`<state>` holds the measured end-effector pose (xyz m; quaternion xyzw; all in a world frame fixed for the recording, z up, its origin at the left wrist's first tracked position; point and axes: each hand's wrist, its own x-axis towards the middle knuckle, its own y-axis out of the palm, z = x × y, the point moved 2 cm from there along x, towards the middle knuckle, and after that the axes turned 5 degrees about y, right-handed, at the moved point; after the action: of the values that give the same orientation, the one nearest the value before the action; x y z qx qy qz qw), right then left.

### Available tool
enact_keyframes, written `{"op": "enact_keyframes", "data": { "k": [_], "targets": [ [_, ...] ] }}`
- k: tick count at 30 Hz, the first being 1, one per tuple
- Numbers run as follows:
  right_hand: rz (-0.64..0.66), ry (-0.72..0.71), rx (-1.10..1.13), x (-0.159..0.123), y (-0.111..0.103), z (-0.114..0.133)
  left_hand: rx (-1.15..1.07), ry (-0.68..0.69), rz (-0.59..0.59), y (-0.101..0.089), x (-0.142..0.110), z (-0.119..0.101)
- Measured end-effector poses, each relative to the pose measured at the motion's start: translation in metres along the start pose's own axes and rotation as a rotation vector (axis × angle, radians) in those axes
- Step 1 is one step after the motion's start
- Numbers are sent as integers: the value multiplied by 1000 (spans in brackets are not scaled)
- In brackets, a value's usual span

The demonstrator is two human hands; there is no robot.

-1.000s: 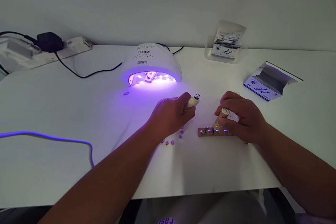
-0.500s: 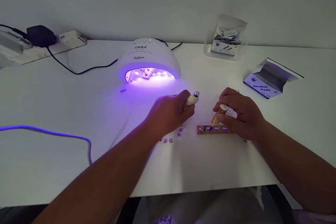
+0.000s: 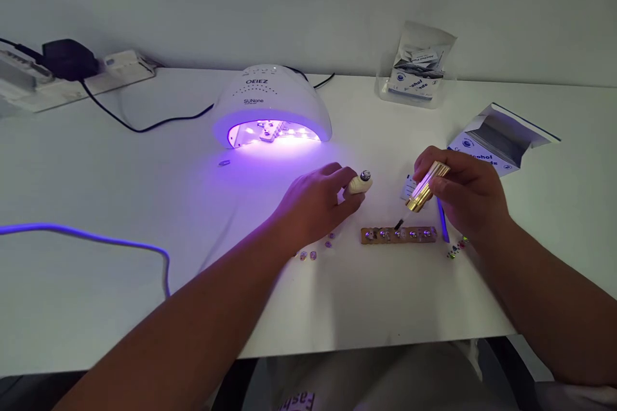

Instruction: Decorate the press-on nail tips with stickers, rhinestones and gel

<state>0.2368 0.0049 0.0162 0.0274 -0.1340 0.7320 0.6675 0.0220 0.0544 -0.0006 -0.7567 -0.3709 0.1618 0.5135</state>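
My left hand (image 3: 321, 202) is closed around a cream nail polish bottle (image 3: 358, 185), its uncapped neck pointing up. Between the fingers of my right hand (image 3: 465, 189) is a gold-capped nail polish brush (image 3: 428, 187), tilted so its dark bristles reach down to a brown strip (image 3: 391, 236). Several small nail tips with shiny spots sit in a row along that strip. The bristles are at or just above the middle of the row; contact is hard to tell. More small nail tips (image 3: 313, 255) lie on the table below my left hand, partly hidden by the wrist.
A white nail lamp (image 3: 272, 96) glows purple at the back, with a strip inside. An alcohol pads box (image 3: 486, 141) stands open beyond my right hand. A clear tray (image 3: 409, 93) holds packets. A blue stick (image 3: 442, 221) and colourful bits (image 3: 456, 248) lie right of the strip.
My right hand has moved right and slightly up, tilting the brush so its bristles now show over the strip. More of the strip's right end is uncovered. My left hand has barely moved.
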Motion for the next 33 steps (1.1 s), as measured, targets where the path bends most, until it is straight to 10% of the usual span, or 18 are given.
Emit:
{"op": "enact_keyframes", "data": {
  "k": [10, 33],
  "targets": [
    [-290, -287, -287, -2, 2, 11, 41, 149, 95, 8, 4, -3],
    [-130, -320, -679, 4, 21, 8, 163, 199, 65, 9, 5, -9]
  ]
}}
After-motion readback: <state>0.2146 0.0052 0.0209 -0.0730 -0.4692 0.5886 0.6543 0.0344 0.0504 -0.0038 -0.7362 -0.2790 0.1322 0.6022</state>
